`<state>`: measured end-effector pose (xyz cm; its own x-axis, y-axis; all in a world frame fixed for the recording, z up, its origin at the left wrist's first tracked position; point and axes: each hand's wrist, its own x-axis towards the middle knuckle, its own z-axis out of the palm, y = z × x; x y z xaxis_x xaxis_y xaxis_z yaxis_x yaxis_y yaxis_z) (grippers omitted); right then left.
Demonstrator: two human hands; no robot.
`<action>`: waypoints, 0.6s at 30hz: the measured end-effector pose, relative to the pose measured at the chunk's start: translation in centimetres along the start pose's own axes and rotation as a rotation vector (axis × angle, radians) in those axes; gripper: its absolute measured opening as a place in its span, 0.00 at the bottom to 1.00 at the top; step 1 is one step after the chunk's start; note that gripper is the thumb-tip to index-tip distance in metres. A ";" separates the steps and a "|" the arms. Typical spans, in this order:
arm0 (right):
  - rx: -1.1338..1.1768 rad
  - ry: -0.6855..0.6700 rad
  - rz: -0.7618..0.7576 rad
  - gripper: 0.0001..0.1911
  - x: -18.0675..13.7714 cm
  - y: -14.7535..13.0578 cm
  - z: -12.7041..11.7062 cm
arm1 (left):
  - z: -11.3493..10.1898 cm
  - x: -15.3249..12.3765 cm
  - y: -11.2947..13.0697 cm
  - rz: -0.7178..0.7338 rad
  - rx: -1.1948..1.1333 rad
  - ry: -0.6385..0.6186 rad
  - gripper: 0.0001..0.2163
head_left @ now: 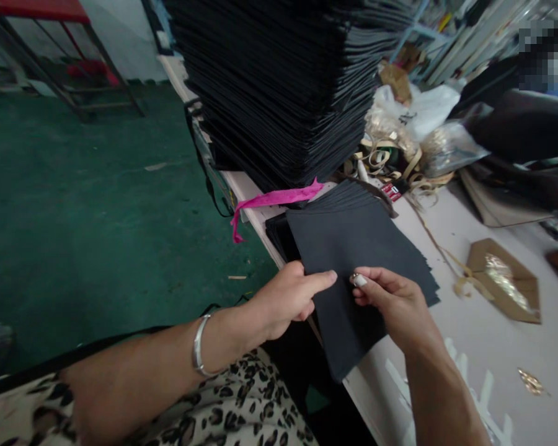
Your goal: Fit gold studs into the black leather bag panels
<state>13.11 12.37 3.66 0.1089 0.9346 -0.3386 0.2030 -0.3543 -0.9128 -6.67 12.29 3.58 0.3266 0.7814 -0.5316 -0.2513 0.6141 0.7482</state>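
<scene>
A black fabric-like sheet (348, 238) lies on top of several fanned sheets at the table's edge. My left hand (297, 294) grips its left edge, thumb flat on the upper face and fingers curled beneath. Over the same sheet, my right hand (385, 291) pinches a small shiny metal piece (354, 277) between thumb and fingertips. The thumb has a white covering or nail, and most of the piece is hidden by the fingers. A strip of pink cloth (279, 197) lies just beyond the sheets.
A tall stack of black sheets (279, 93) rises at the back of the table (446, 328). To the right are plastic bags (451, 145), tan straps and a cardboard tray (506, 282) of shiny pieces. A small gold pile (531, 381) and white strips lie nearer.
</scene>
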 end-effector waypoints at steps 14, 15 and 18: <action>0.039 -0.082 0.018 0.19 0.4 -0.7 0.4 | -0.2 0.2 -0.5 -0.008 0.049 -0.058 0.14; 0.055 -0.088 0.018 0.19 0.4 -0.7 0.3 | -0.2 0.2 -0.6 0.001 0.051 -0.071 0.14; 0.118 -0.115 0.025 0.19 0.4 -0.5 0.3 | -0.1 0.0 -0.6 0.019 0.050 -0.090 0.13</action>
<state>12.80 12.93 3.95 -0.0010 0.9253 -0.3793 0.0851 -0.3779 -0.9219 -6.60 11.94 3.03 0.4032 0.7784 -0.4811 -0.2134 0.5912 0.7777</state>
